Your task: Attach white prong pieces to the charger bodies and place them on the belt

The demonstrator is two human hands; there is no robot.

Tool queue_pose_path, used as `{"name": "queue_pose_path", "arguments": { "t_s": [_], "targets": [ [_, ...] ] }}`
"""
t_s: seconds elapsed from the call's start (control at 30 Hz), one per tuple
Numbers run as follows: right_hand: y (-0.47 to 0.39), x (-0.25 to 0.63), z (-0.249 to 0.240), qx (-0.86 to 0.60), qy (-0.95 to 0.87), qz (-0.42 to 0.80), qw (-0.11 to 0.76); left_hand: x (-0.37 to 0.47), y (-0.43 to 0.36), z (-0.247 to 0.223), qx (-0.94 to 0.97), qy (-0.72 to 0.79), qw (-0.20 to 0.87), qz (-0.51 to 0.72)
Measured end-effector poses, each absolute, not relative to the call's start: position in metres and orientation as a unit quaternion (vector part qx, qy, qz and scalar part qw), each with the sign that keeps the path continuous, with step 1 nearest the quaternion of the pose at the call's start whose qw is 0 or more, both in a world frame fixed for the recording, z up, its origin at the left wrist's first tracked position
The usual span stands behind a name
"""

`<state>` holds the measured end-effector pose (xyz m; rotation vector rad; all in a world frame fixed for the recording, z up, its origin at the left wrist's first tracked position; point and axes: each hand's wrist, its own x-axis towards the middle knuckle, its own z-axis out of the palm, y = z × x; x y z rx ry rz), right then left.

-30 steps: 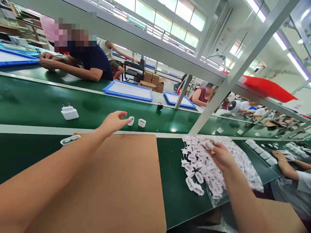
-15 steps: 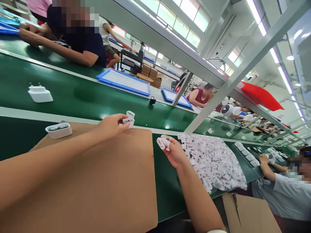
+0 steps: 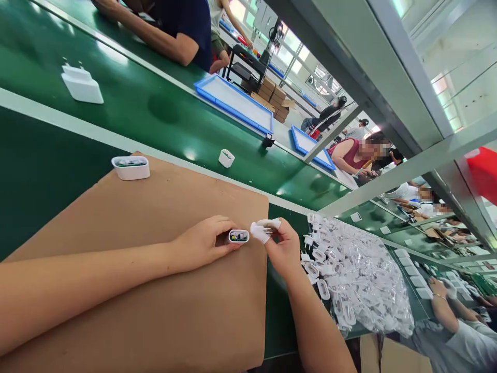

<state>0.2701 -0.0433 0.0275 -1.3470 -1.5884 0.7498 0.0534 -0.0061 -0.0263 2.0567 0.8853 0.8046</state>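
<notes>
Charger housing point(image 3: 238, 237) is between thumb and forefinger of my left hand point(image 3: 202, 240), those fingers clamped on its sides. Open end faces up toward me with circuit parts showing inside; side grip probably chosen to leave the rim clear. It sits over the cardboard sheet point(image 3: 166, 316), can't tell if its base touches. Right hand point(image 3: 284, 248) is just beside it, covered thumb and finger pinched on a plug cap point(image 3: 255, 228), metal pins pointing back into my palm side. Looks like a pinch around the pin side, leaving the other face toward the housing; small gap between the two, not touching. Cap's outline is partly lost against white finger covers point(image 3: 262, 235). Plastic bag point(image 3: 365, 280) of more caps lies just past my right fingers, likely for short reach. Beyond my left fingers: open housing point(image 3: 134, 169) at the sheet's far edge, another point(image 3: 226, 158) upright on the green belt point(image 3: 166, 129)
</notes>
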Motion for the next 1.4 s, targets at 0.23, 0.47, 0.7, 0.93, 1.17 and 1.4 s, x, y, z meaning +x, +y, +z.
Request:
{"name": "queue_pose_path", "arguments": {
  "t_s": [0.23, 0.47, 0.7, 0.93, 1.17, 1.4],
  "targets": [
    [-0.046, 0.260, 0.017, -0.473, -0.821, 0.089, 0.307, 0.055, -0.003, -0.026, 0.780, 0.338, 0.411, 0.330],
    [-0.044, 0.251, 0.023, -0.444, -0.870, -0.024, 0.211, 0.055, -0.002, -0.029, 0.782, 0.339, 0.400, 0.336],
    [-0.044, 0.251, 0.024, -0.427, -0.877, -0.026, 0.217, 0.055, -0.001, -0.030, 0.787, 0.337, 0.393, 0.337],
    [-0.039, 0.249, 0.031, -0.457, -0.867, 0.018, 0.195, 0.055, -0.002, -0.028, 0.778, 0.340, 0.415, 0.327],
    [-0.041, 0.238, 0.039, -0.488, -0.865, 0.003, 0.116, 0.056, -0.002, -0.025, 0.781, 0.329, 0.425, 0.318],
    [-0.040, 0.242, 0.028, -0.510, -0.840, 0.015, 0.186, 0.056, -0.004, -0.021, 0.778, 0.342, 0.426, 0.310]
  ]
}}
